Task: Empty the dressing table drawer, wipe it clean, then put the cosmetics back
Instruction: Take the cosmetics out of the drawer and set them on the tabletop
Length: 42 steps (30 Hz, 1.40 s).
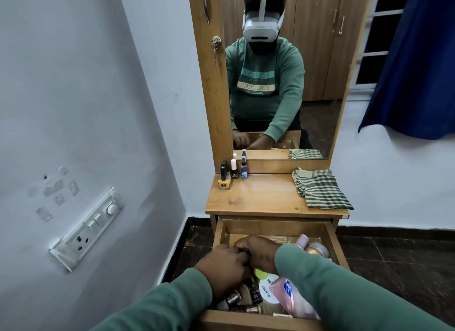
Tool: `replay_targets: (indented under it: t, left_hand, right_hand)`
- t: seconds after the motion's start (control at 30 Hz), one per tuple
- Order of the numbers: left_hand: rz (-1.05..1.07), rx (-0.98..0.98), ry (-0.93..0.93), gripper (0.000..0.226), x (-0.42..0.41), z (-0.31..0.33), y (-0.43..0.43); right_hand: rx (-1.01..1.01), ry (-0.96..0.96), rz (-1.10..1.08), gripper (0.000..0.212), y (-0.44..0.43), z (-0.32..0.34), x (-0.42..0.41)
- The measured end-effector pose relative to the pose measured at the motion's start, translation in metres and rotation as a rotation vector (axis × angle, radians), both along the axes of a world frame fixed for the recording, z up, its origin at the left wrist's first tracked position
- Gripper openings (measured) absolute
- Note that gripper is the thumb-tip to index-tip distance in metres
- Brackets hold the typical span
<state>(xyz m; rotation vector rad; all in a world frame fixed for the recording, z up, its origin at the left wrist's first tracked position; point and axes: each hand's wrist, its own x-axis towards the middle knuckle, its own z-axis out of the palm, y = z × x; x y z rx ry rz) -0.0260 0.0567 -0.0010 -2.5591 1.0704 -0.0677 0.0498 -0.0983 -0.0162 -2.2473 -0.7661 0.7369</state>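
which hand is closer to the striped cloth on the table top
Right. The right hand is in the open drawer, below and to the left of the striped cloth. The left hand meets it there but sits further left and lower.

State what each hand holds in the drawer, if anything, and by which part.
The left hand and right hand meet, curled, round a small dark thing in the drawer; the gripped part cannot be told.

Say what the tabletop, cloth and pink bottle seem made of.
Tabletop: wood or wood laminate, glossy; grain and reflections show. Cloth: woven fabric, matte; green checks, soft folds. Pink bottle: probably plastic, smooth with a sheen.
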Motion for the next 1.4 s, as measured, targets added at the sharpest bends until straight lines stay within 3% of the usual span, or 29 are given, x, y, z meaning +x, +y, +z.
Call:
replay_targets:
  t: [0.13, 0.33, 0.53, 0.77, 0.97, 1.4]
  left_hand:
    - [0.167, -0.419, 0.115, 0.036, -0.005, 0.012, 0.013]
    - [0.360, -0.900, 0.121, 0.033, 0.001, 0.030, 0.032]
    - [0.469, -1.152, 0.068, 0.021, 0.031, 0.052, 0.040]
    - [0.759, -1.566, 0.024, 0.027, 0.070, 0.047, 0.034]
    - [0.877, -1.622, 0.117, 0.039, 0.088, 0.034, 0.030]
    - [0.892, -1.553, 0.062, 0.046, 0.102, 0.027, 0.029]
  right_hand:
    - [0.215, 0.135, -0.049, 0.025, -0.006, 0.005, -0.003]
    - [0.450, 0.167, -0.071, 0.028, -0.011, 0.019, 0.004]
    - [0.589, -0.075, -0.353, 0.029, 0.010, 0.043, 0.014]
    - [0.528, -0.277, -0.653, 0.028, 0.056, 0.054, 0.042]
    - [0.386, -0.393, -0.691, 0.028, 0.071, 0.045, 0.064]
    - [0.396, -0.406, -0.799, 0.034, 0.077, 0.038, 0.080]
